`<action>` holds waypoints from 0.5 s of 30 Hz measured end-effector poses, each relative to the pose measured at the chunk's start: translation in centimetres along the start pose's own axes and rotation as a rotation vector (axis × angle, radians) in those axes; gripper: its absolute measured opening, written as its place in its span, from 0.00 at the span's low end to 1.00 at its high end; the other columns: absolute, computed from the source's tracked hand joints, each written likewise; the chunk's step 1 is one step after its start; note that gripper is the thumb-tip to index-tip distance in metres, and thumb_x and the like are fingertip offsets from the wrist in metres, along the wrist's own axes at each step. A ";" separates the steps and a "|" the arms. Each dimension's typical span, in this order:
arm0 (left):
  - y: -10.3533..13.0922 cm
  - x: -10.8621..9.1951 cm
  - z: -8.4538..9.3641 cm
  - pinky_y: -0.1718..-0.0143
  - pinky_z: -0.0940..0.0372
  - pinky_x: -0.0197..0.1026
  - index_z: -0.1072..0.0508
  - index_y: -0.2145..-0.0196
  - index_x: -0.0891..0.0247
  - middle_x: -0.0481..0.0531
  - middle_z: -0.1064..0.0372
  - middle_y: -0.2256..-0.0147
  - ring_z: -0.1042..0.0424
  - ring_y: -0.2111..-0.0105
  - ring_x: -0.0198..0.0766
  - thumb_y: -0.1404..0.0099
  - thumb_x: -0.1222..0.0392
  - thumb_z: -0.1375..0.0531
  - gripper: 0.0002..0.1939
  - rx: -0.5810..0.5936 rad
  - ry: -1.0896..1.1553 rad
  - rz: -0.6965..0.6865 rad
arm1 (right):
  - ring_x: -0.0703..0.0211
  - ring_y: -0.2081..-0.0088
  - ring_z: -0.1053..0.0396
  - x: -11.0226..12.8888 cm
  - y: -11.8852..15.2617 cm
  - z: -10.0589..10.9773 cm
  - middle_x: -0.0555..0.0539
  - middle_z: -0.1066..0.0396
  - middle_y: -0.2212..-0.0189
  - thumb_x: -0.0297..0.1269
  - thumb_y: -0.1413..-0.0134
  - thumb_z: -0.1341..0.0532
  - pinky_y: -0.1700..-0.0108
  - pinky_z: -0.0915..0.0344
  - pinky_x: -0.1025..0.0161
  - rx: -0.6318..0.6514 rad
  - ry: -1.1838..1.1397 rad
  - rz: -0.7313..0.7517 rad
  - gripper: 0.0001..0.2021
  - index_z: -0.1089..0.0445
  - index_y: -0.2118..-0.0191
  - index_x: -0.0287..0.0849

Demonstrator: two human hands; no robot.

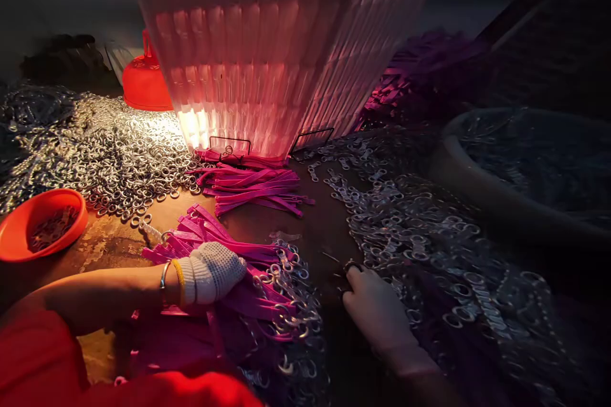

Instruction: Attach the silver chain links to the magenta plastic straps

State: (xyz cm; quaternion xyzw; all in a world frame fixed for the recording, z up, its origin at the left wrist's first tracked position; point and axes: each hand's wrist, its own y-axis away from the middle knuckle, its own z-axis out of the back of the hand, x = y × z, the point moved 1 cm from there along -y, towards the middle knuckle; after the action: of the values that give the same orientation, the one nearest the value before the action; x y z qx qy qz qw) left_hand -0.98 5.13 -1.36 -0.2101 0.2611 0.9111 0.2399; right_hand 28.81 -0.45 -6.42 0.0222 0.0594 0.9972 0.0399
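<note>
My left hand (217,272), in a white dotted knit glove, is closed over a bundle of magenta straps (258,299). Silver metal ring links (300,311) cluster at the straps' right ends. A pair of small dark-handled scissors (331,258) is in my right hand (375,305), its thin blades pointing left and apart. The fingers curl around the handles, which are mostly in shadow. Just beyond my left hand lies a second pile of magenta straps (258,187) on the table (109,241).
A heap of metal links (119,152) lies back left under a red lamp (147,82). At left sits an orange bowl (71,238) with small parts. A translucent ribbed panel (248,63) stands behind. More links (420,241) and a large tub (477,172) lie right.
</note>
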 end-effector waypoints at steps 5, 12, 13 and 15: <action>0.0 1.3 1.9 0.80 0.44 0.34 0.27 0.69 0.64 0.49 0.33 0.78 0.38 0.81 0.33 0.40 0.62 0.47 0.09 0.012 0.418 0.017 | 0.55 0.58 0.27 2.1 0.8 3.1 0.44 0.25 0.59 0.18 0.54 0.49 0.57 0.34 0.62 -0.175 -0.369 0.181 0.25 0.31 0.51 0.42; -1.2 -1.2 1.2 0.88 0.53 0.32 0.33 0.81 0.65 0.45 0.43 0.88 0.47 0.90 0.29 0.43 0.51 0.44 0.16 0.340 1.089 0.112 | 0.55 0.62 0.32 10.2 1.3 6.7 0.43 0.26 0.61 0.26 0.47 0.39 0.61 0.39 0.60 -0.350 -0.168 0.586 0.10 0.25 0.60 0.42; -1.3 -1.4 0.9 0.88 0.53 0.33 0.34 0.83 0.65 0.46 0.43 0.88 0.47 0.89 0.29 0.43 0.51 0.45 0.17 0.366 1.115 0.090 | 0.55 0.63 0.33 10.7 1.2 6.7 0.43 0.26 0.62 0.28 0.47 0.38 0.62 0.41 0.59 -0.354 -0.113 0.649 0.06 0.25 0.63 0.42; -1.6 -1.4 0.6 0.88 0.52 0.33 0.35 0.84 0.64 0.47 0.43 0.89 0.46 0.89 0.29 0.44 0.51 0.47 0.18 0.385 1.152 0.056 | 0.55 0.64 0.35 11.1 1.1 6.6 0.44 0.27 0.63 0.32 0.47 0.35 0.65 0.44 0.58 -0.363 -0.004 0.768 0.02 0.25 0.70 0.43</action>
State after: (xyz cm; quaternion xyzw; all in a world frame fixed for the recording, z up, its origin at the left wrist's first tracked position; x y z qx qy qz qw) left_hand 0.91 6.23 -0.77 -0.6153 0.5143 0.5933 0.0694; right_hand 18.04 0.19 0.67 0.0373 -0.1297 0.9339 -0.3311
